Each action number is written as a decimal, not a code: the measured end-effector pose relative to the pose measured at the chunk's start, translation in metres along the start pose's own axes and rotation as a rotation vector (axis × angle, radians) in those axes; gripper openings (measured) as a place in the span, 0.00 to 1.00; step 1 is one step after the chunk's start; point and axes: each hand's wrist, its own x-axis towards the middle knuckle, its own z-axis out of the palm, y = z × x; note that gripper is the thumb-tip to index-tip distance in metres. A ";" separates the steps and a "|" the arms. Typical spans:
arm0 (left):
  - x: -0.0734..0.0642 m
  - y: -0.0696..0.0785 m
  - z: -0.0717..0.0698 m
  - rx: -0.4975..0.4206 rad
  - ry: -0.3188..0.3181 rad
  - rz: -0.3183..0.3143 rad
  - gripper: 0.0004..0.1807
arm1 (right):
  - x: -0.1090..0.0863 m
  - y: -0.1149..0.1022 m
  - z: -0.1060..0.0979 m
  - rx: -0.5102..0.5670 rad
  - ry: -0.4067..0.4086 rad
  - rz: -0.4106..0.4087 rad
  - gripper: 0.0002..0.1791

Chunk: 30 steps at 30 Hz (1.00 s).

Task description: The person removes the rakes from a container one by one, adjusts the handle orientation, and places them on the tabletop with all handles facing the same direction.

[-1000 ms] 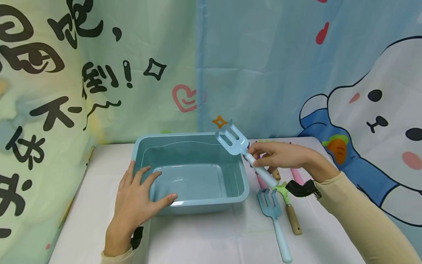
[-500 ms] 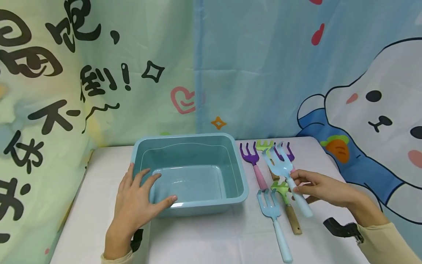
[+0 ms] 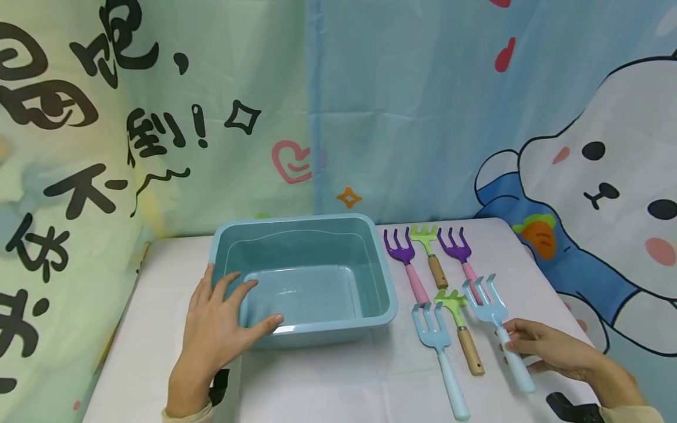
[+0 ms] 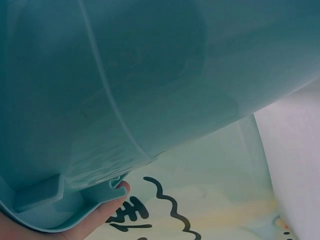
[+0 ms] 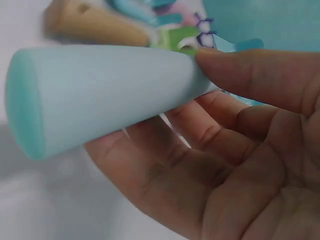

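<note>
My right hand [image 3: 563,352] pinches the handle of a light blue garden hand fork [image 3: 519,367], its tines pointing away, low at the right of the table. In the right wrist view, thumb and fingers close around the narrow end of the pale handle [image 5: 100,97]. My left hand [image 3: 219,326] rests with spread fingers over the front left corner of a blue-green plastic basin [image 3: 338,325], thumb across the front rim. The left wrist view shows the basin's outer wall [image 4: 150,65] and a finger [image 4: 107,207] along its lip. The basin holds nothing.
Left of the held fork lie another light blue fork [image 3: 446,370] and a green rake with a wooden handle [image 3: 471,352]. Behind them are a purple fork [image 3: 415,282], a second green rake [image 3: 436,270] and a second purple fork [image 3: 457,249]. A printed curtain [image 3: 396,117] hangs behind.
My right hand has carried the light blue fork from beside the basin's right rim rightward and toward me, down beside the other tools. The left hand has stayed on the basin.
</note>
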 end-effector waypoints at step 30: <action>-0.002 -0.001 0.000 -0.003 -0.009 -0.005 0.45 | 0.003 0.033 0.013 -0.004 0.090 0.183 0.26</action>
